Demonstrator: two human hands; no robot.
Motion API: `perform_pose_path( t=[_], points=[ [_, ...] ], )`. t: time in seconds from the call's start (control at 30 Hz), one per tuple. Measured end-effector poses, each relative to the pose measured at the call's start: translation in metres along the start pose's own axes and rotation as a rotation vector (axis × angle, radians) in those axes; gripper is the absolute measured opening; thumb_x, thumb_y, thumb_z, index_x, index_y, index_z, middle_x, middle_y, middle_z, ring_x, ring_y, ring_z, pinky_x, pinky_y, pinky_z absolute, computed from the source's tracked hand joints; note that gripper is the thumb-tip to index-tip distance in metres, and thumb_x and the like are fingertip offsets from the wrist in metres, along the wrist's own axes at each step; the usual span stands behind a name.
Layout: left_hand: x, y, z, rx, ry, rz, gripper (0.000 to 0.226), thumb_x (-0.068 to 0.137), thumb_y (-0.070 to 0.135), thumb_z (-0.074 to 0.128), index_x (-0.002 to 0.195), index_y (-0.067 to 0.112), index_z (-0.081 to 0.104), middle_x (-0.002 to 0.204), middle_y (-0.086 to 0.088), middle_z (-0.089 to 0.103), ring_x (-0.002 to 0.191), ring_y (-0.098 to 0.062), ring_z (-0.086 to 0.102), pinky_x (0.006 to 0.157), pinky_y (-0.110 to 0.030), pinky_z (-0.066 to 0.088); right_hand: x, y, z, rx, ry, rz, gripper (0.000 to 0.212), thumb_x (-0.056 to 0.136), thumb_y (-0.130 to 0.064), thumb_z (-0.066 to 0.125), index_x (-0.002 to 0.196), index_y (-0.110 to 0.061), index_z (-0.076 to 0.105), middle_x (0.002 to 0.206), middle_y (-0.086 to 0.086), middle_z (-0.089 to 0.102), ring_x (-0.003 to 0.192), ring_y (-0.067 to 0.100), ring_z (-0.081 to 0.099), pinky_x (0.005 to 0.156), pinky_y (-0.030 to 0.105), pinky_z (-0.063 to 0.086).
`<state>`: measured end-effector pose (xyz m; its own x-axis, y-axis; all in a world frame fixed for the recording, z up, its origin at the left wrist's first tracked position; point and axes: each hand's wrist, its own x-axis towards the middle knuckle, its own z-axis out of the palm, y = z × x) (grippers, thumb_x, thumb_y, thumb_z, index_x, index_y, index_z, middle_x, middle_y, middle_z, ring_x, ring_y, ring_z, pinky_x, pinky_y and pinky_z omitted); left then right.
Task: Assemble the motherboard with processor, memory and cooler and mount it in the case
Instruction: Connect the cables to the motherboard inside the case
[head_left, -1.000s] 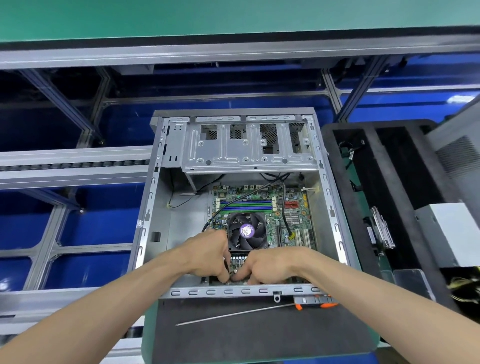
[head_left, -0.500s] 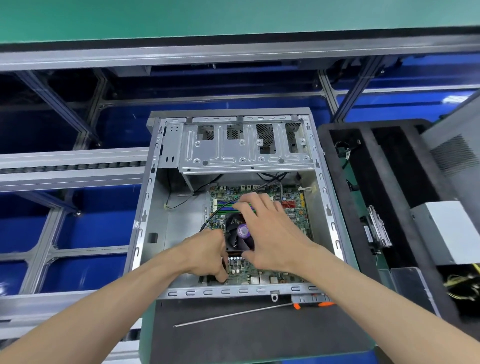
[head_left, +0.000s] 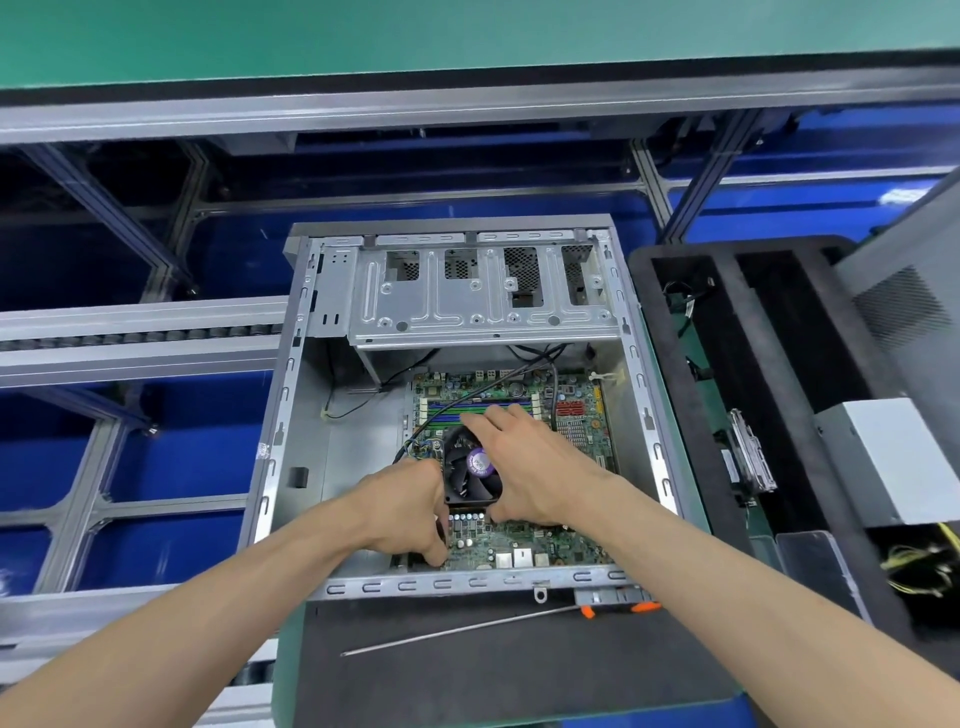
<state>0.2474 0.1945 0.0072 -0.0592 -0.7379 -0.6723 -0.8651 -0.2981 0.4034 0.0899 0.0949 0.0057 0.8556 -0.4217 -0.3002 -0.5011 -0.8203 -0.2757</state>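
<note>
— Where's the motherboard (head_left: 540, 540)?
— Flat in the open case (head_left: 291, 467), long axis running away, bare floor leftward.
— Hands?
— Right hand (head_left: 530, 467) fingers spread over the cooler (head_left: 470, 470); left hand (head_left: 402, 512) seemingly pinching (tips hidden) beside it.

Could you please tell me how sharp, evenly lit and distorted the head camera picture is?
Head view: wide-angle bending curves the straight conveyor rails; even lighting, faint glare on the drive cage; motherboard and both hands sharp; picture edges softer.
</note>
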Motion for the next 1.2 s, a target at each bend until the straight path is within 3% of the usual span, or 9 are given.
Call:
perform_pose_path(
  t=[0.07,0.2,0.3,0.4,0.47,0.7,0.97,1.1,1.2],
  points=[
    [-0.0003,0.0004,-0.0001,0.026,0.010,-0.005,0.020,0.059,0.026,0.081,0.076,0.018,0.078,0.051,0.013,0.057,0.048,-0.001,0.047,0.056,-0.025,0.051,-0.0017,-0.0005,0.0011,-0.040,0.024,-0.007,0.119,0.063,-0.043,0.088,0.155,-0.014,0.018,0.140,0.007,0.044,0.126,0.029,0.042,0.097,0.045,0.046],
    [-0.0006,0.0005,0.0002,0.056,0.004,-0.006,0.024,0.060,0.030,0.079,0.084,0.025,0.080,0.068,0.006,0.071,0.058,0.002,0.048,0.066,-0.032,0.058,-0.0049,-0.0039,0.0041,-0.108,0.027,-0.014,0.130,0.064,-0.049,0.084,0.158,-0.019,-0.001,0.146,0.006,0.035,0.133,0.029,0.034,0.102,0.052,0.042],
    [-0.0010,0.0014,-0.0008,0.046,-0.005,-0.005,0.023,0.060,0.030,0.079,0.083,0.025,0.080,0.061,0.011,0.068,0.053,0.003,0.048,0.060,-0.026,0.054,-0.0031,-0.0059,0.0039,-0.094,-0.004,-0.017,0.128,0.070,-0.042,0.084,0.158,-0.021,-0.007,0.146,0.009,0.032,0.133,0.031,0.033,0.097,0.049,0.046],
    [-0.0018,0.0040,-0.0034,0.040,-0.005,-0.008,0.022,0.059,0.029,0.080,0.079,0.022,0.080,0.040,0.017,0.050,0.045,0.004,0.047,0.049,-0.021,0.041,-0.0013,-0.0065,0.0026,-0.097,-0.021,-0.008,0.127,0.071,-0.036,0.085,0.157,-0.021,-0.006,0.147,0.011,0.032,0.133,0.034,0.034,0.091,0.046,0.049],
    [-0.0021,0.0051,-0.0044,0.054,0.002,-0.010,0.023,0.059,0.029,0.080,0.078,0.018,0.079,0.036,0.018,0.046,0.045,0.006,0.046,0.049,-0.022,0.039,-0.0010,-0.0068,0.0021,-0.092,-0.032,0.000,0.128,0.070,-0.036,0.086,0.158,-0.022,-0.006,0.148,0.013,0.032,0.133,0.036,0.034,0.091,0.047,0.049],
    [0.0003,0.0053,-0.0035,0.078,-0.004,-0.021,0.021,0.060,0.032,0.079,0.075,0.019,0.076,0.055,0.017,0.060,0.057,0.004,0.047,0.062,-0.028,0.051,-0.0009,-0.0070,0.0036,-0.098,-0.039,0.005,0.129,0.071,-0.035,0.087,0.158,-0.020,-0.007,0.146,0.014,0.033,0.132,0.037,0.034,0.093,0.047,0.048],
    [-0.0005,0.0077,-0.0004,0.051,0.009,-0.035,0.015,0.059,0.029,0.081,0.070,0.022,0.076,0.040,0.027,0.050,0.052,0.006,0.045,0.056,-0.024,0.046,-0.0003,-0.0063,0.0054,-0.093,-0.043,0.000,0.129,0.072,-0.035,0.086,0.158,-0.019,-0.009,0.147,0.016,0.032,0.132,0.038,0.033,0.095,0.048,0.047],
    [-0.0007,0.0078,0.0022,0.042,0.024,-0.072,0.013,0.055,0.027,0.081,0.066,0.022,0.075,0.044,0.026,0.056,0.056,0.004,0.052,0.059,-0.027,0.052,-0.0004,-0.0060,0.0048,-0.092,-0.048,-0.001,0.128,0.072,-0.037,0.086,0.158,-0.018,-0.008,0.147,0.015,0.031,0.133,0.037,0.033,0.095,0.048,0.047],
    [-0.0011,0.0089,0.0034,0.030,0.041,-0.113,0.015,0.053,0.025,0.082,0.053,0.026,0.067,0.055,0.021,0.065,0.058,-0.001,0.056,0.054,-0.024,0.046,-0.0004,-0.0055,0.0042,-0.092,-0.049,-0.005,0.127,0.073,-0.038,0.085,0.158,-0.017,-0.007,0.147,0.015,0.032,0.132,0.037,0.033,0.093,0.048,0.048]
  ],
)
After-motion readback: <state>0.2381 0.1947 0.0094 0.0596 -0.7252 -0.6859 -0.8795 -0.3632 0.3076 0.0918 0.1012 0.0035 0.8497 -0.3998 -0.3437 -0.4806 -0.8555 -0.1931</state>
